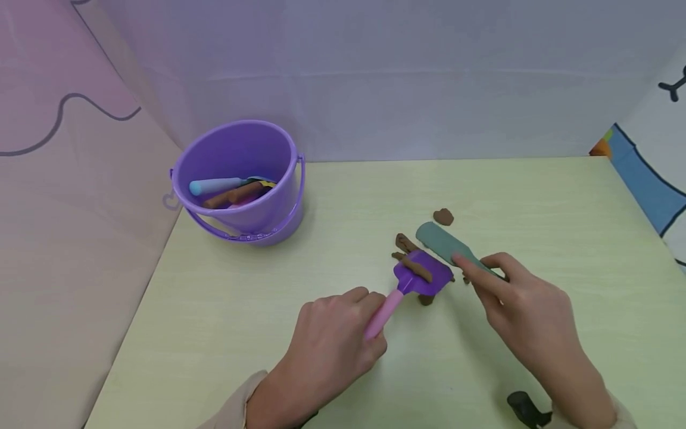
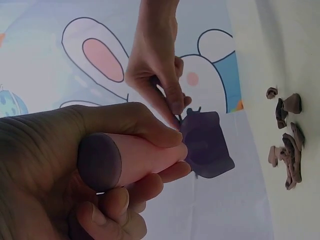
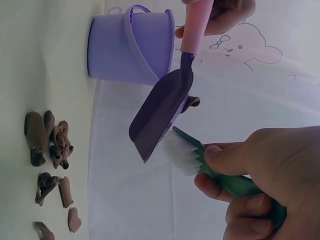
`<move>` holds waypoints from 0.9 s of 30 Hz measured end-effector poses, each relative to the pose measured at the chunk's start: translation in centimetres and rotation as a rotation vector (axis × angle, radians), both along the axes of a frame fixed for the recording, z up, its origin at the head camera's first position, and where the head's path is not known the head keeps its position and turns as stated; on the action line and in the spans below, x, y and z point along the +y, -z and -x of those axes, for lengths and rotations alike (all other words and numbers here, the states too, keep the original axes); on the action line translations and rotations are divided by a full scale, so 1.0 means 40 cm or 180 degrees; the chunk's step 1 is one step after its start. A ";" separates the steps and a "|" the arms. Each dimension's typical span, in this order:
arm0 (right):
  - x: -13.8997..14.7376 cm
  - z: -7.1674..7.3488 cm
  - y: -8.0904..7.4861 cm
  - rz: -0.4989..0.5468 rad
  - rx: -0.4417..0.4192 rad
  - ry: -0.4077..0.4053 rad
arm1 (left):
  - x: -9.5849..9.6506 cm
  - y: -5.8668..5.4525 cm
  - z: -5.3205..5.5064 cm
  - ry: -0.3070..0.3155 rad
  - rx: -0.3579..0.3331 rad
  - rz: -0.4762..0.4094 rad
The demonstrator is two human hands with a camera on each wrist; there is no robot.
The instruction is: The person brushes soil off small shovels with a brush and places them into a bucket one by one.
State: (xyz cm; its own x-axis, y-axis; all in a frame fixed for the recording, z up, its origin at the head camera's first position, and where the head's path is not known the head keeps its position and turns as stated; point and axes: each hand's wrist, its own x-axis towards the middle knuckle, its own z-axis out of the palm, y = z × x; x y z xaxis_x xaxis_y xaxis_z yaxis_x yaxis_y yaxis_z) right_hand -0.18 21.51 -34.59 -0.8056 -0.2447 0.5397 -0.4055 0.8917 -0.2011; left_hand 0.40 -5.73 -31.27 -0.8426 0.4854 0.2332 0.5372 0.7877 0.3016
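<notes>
My left hand [image 1: 334, 330] grips the pink handle of a small purple shovel [image 1: 439, 273], its blade raised over the table. A brown strip [image 1: 419, 269], looking like clay, lies across the blade. My right hand [image 1: 527, 304] holds a green brush [image 1: 443, 241] by its handle, index finger stretched along it. In the right wrist view the white bristles [image 3: 181, 152] are close beside the shovel's front edge. Several brown pieces [image 3: 60, 142] lie on the tabletop below, partly hidden by the shovel in the head view; one flat brown lump [image 1: 443, 217] sits farther back.
A purple bucket [image 1: 281, 205] stands at the table's back left, its handle lowered to the front. Inside are a light blue handle [image 1: 214, 186] and brown pieces [image 1: 236, 195]. Pale cloth [image 1: 375, 113] rises behind the table [image 1: 214, 310]. A black object [image 1: 525, 409] shows by the right wrist.
</notes>
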 end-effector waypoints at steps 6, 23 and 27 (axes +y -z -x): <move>-0.019 -0.020 -0.023 0.0281 -0.0015 -0.0210 | 0.004 0.004 0.006 0.0013 0.0020 0.0059; -0.055 -0.044 -0.013 0.0177 0.0206 -0.0691 | 0.009 0.014 0.014 0.0001 0.0191 0.0035; -0.044 -0.041 -0.015 -0.0019 0.0097 -0.0547 | 0.007 0.009 0.011 0.0011 0.0147 0.0031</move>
